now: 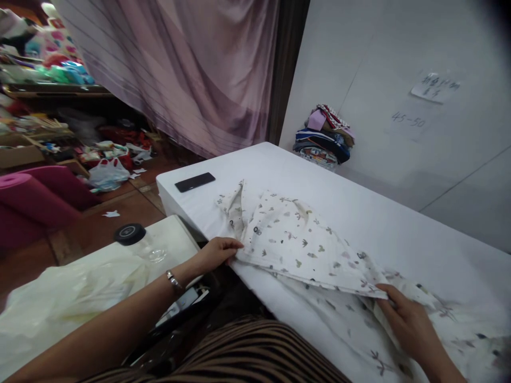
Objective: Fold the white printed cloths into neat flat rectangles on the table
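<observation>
A white garment (pixel 295 244) with small printed figures lies spread on the white table (pixel 399 223) in front of me. My left hand (pixel 217 252) pinches the garment's near left edge at the table's rim, fingers closed on the cloth; a bracelet is on that wrist. My right hand (pixel 407 319) grips a folded edge of the same garment at the lower right, fingers curled over the fabric. Between my hands the cloth is folded over itself.
A black phone (pixel 195 182) lies at the table's far left corner. A stack of folded clothes (pixel 325 135) sits against the wall. A jar with a black lid (pixel 133 239) and a pale plastic bag (pixel 67 298) rest on a side surface at left. Clutter covers the floor.
</observation>
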Demonstrator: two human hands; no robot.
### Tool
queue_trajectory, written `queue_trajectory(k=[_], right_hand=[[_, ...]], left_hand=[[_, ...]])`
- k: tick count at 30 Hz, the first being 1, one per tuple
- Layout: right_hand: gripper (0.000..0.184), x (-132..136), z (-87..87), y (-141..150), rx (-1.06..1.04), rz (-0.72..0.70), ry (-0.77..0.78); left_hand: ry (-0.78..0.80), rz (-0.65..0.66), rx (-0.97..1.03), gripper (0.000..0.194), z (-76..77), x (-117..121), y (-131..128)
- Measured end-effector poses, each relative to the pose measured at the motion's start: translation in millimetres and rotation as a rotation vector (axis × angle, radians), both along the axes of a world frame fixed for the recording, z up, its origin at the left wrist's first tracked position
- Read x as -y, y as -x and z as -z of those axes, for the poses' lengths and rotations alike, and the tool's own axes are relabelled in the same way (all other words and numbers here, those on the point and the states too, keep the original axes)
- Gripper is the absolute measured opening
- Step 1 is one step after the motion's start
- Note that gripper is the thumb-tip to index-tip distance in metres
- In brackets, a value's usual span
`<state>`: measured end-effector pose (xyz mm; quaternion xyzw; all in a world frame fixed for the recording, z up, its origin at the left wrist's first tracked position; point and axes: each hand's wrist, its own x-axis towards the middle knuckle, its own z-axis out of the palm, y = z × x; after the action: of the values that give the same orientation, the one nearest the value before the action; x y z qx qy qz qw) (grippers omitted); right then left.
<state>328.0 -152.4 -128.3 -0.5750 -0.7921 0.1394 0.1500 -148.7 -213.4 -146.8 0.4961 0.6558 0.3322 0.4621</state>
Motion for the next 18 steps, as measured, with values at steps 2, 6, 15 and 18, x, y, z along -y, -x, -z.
queue_trajectory(k=[2, 6, 15, 18], right_hand=[[0.038, 0, 0.6, 0, -0.003, 0.001, 0.004], [0.039, -1, 4.3, -3, -0.003, 0.007, 0.013], [0.041, -3, 4.4, -4, -0.016, 0.025, 0.03], [0.04, -3, -0.8, -3, -0.027, 0.027, 0.033]], left_hand=[[-0.037, 0.042, -0.105, 0.035, -1.5, 4, 1], [-0.27, 0.184, -0.337, 0.035, -3.5, 11, 0], [-0.414, 0.478, -0.862, 0.037, -12.4, 20, 0], [-0.416, 0.569, -0.998, 0.036, -19.9, 17, 1]])
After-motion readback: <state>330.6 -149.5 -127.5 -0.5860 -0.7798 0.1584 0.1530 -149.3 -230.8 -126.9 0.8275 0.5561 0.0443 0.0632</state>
